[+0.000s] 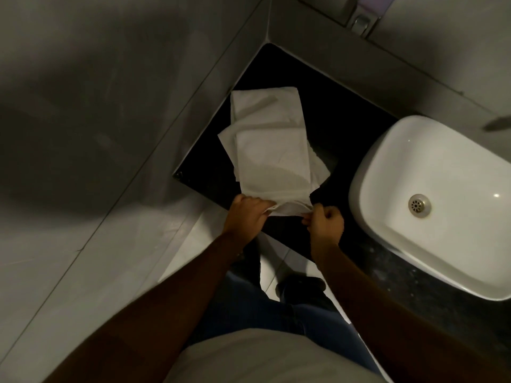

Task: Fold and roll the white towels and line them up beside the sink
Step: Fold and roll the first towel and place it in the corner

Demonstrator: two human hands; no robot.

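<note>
A white towel, folded into a long strip, lies on the black counter left of the white sink. Its near end is curled up at the counter's front edge. My left hand grips the left side of that near end. My right hand pinches its right side. More white towels lie flat beneath it, reaching toward the back corner.
Grey walls enclose the counter at the left and the back. A metal fitting is mounted on the rear wall. The sink drain shows in the basin. Pale floor tiles and my legs are below the counter edge.
</note>
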